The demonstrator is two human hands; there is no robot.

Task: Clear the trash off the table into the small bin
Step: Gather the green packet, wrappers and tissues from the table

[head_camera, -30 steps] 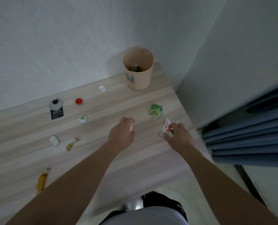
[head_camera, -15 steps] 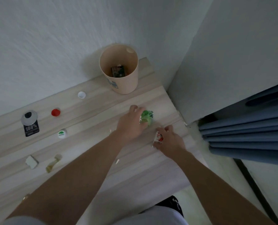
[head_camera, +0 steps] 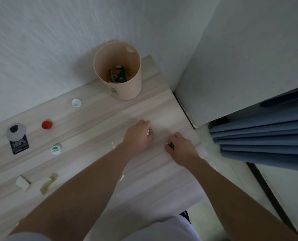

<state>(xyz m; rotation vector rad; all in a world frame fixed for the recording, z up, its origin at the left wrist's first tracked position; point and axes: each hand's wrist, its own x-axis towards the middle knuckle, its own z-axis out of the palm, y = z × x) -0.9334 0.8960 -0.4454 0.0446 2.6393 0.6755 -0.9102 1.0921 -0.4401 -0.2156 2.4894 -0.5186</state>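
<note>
Both hands down on the table (head_camera: 85, 119) near its right edge. Left hand (head_camera: 138, 135) is curled into a grip around a small scrap (head_camera: 150, 132); only a sliver of white and green shows past the fingers, so I can't tell what it is. Right hand (head_camera: 181, 147) is likewise closed on a small item (head_camera: 170, 145) with just a dark and white edge visible at the fingertips. The hands sit near each other, not touching. Small bin (head_camera: 123, 91), a beige round tub, stands upright at the back right corner of the table against the wall, with a dark printed wrapper (head_camera: 117, 75) already lying in its bottom. Tabletop between the hands and the bin is bare wood, no obstacle on that line. Remaining trash is all off to the left, well apart from the hands: white cap (head_camera: 76, 102) nearest the bin, red cap (head_camera: 46, 124), a grey disc on a black "100%" label (head_camera: 17, 139), green-and-white cap (head_camera: 56, 149), a white folded piece (head_camera: 23, 183) and a yellowish clear wrapper (head_camera: 49, 183) just beside it. Two tiny white flecks (head_camera: 112, 144) lie next to the left forearm. A grey wall panel (head_camera: 249, 58) butts up to the table's right edge, with blue curtain folds (head_camera: 266, 134) below it.
</note>
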